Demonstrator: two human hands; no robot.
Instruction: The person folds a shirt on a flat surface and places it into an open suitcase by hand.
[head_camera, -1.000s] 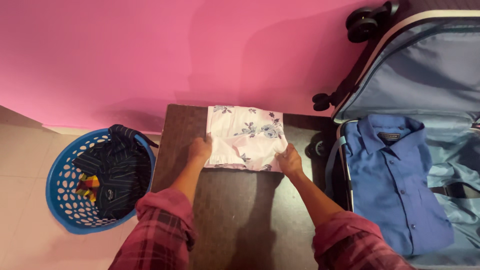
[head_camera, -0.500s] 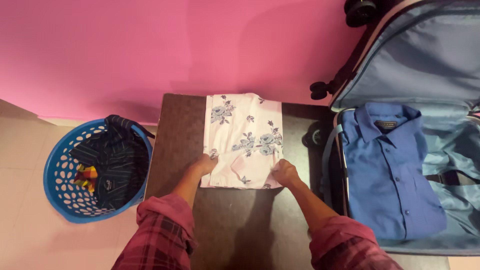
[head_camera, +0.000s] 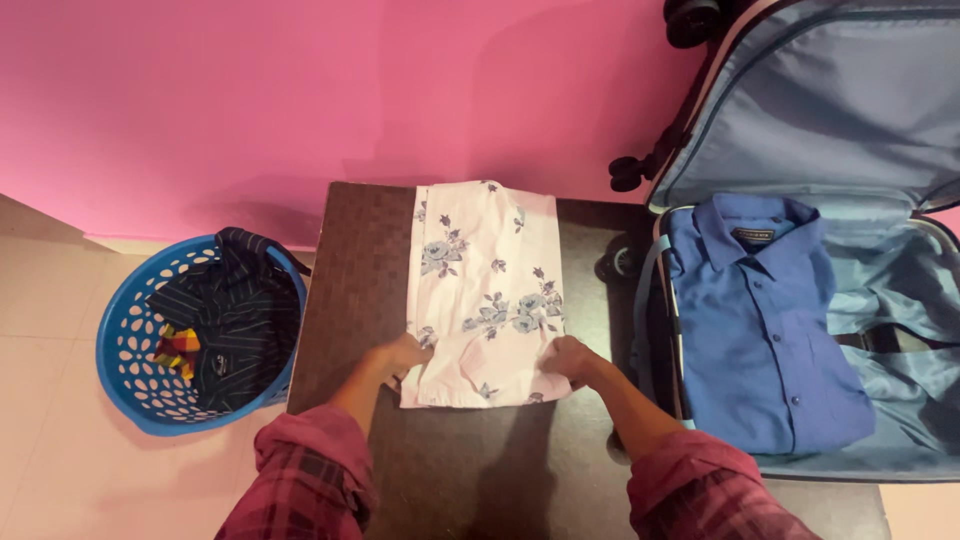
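Note:
A white shirt with blue flowers (head_camera: 488, 290) lies folded into a long strip on a dark brown table (head_camera: 460, 470). My left hand (head_camera: 398, 355) grips its near left corner, fingers curled into the cloth. At the near right corner my right hand (head_camera: 572, 361) pinches the hem the same way. Both of my sleeves are red plaid.
An open suitcase (head_camera: 820, 130) with grey lining stands to the right, a folded blue shirt (head_camera: 760, 320) lying in its lower half. A blue plastic basket (head_camera: 125, 350) with dark clothes sits on the tiled floor at left. A pink wall runs behind the table.
The floral shirt went from a short folded bundle to a long strip. Both hands drew its near edge toward me.

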